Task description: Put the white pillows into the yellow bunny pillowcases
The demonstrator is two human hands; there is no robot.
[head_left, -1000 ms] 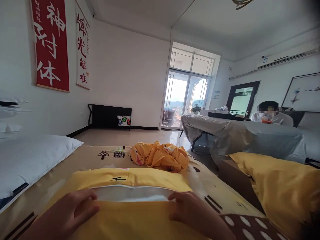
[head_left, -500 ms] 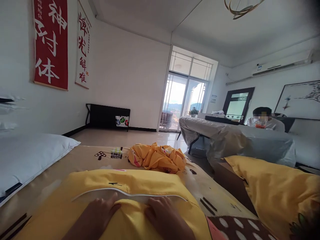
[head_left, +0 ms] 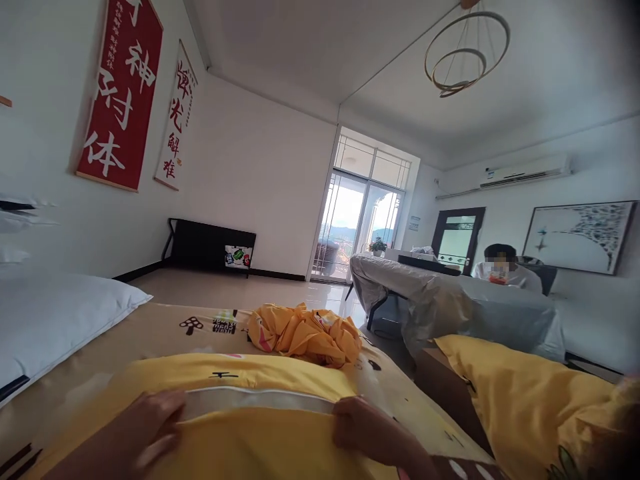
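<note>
In front of me on the bed lies a yellow pillowcase (head_left: 260, 443) with a pillow inside. Its zipper slit gapes, and a pale strip of the inner pillow (head_left: 260, 399) shows between the two edges. My left hand (head_left: 153, 423), a little blurred, pinches the near edge of the slit at its left end. At the right end, my right hand (head_left: 357, 427) is closed on the same edge, fingers curled over the cloth. Between the hands the edge is stretched fairly straight. Just beyond the pillowcase sits a crumpled orange-yellow cloth (head_left: 305, 333).
A white pillow (head_left: 75, 327) lies at the left on the patterned bed sheet (head_left: 165, 327). To the right rests another yellow pillow (head_left: 525, 380). Behind it stands a plastic-covered table (head_left: 450, 300), where a person (head_left: 505, 270) sits. A black folded frame (head_left: 210, 243) leans by the wall.
My hands have moved apart, left hand leftward and right hand rightward, along the slit's near edge. That edge is now pulled straighter. The view has tilted up slightly.
</note>
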